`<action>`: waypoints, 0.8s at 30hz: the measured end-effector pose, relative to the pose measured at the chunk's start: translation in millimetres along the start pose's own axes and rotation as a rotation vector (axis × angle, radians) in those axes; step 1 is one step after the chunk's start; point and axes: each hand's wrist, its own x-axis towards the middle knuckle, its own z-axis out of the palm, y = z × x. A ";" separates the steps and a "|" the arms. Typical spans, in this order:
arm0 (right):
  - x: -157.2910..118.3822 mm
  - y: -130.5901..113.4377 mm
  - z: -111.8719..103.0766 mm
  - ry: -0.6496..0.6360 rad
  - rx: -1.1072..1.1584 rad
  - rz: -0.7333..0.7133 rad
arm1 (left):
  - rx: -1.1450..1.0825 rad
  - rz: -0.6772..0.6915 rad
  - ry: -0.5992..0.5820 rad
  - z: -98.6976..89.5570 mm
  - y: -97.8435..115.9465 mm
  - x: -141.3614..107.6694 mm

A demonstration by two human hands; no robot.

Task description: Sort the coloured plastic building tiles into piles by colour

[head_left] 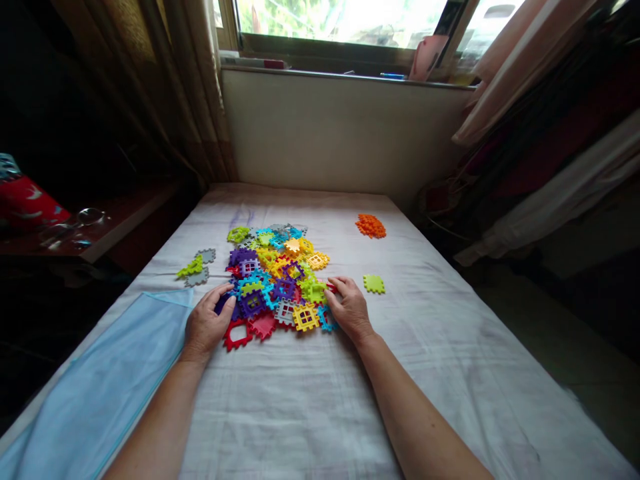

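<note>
A loose heap of colourful plastic interlocking tiles lies mid-table, many with window-like cut-outs. My left hand (207, 321) rests at the heap's left edge, fingers curved and thumb apart, touching a dark purple tile (220, 303). Along the right edge, my right hand (351, 308) lies with its fingers bent and spread beside a lime green tile (313, 291); a bit of red shows at its fingertips. Between the hands are a yellow window tile (305, 317), a grey window tile (285, 312) and a purple window tile (253, 303). A red frame tile (238, 335) lies nearest me.
An orange pile of small pieces (371, 226) sits at the back right. Apart from the heap lie a single lime tile (374, 284) on the right and green pieces (191, 267) with grey ones on the left. Light blue cloth (115, 373) covers the table's left side.
</note>
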 end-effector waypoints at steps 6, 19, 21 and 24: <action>-1.0 -9.7 -1.8 -0.062 -0.087 0.033 | 0.007 -0.001 0.010 1.5 -2.8 -0.4; 20.7 41.1 -35.5 0.256 0.123 0.365 | 0.011 -0.002 -0.011 0.4 -0.5 1.3; 22.7 54.0 -48.5 0.299 0.067 0.420 | 0.011 -0.003 -0.011 0.3 0.0 1.3; 22.2 66.7 -59.9 0.328 -0.025 0.472 | 0.010 -0.003 -0.009 0.0 0.5 1.2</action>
